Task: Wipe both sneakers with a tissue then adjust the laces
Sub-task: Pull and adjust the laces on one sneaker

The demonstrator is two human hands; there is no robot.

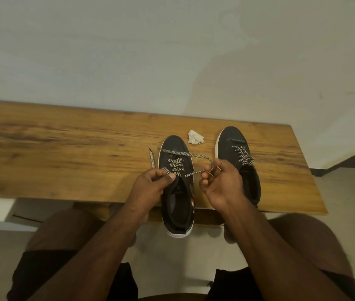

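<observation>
I'm pinching one lace end in my left hand (pixel 155 181) and looping the other around the curled fingers of my right hand (pixel 220 181), working on the left sneaker (pixel 175 181) at the centre of the frame (its heel is hanging off the near edge of the table (pixel 63 148)). The right sneaker (pixel 237 161) is sitting just right of it, already tied; the tissue (pixel 195 137) is lying crumpled between their toes. Pulling hard could be tipping the overhanging shoe toward my lap, or slipping the loop free

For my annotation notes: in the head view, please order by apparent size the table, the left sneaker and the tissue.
1. table
2. left sneaker, nearer the camera, overhanging the table edge
3. tissue
</observation>
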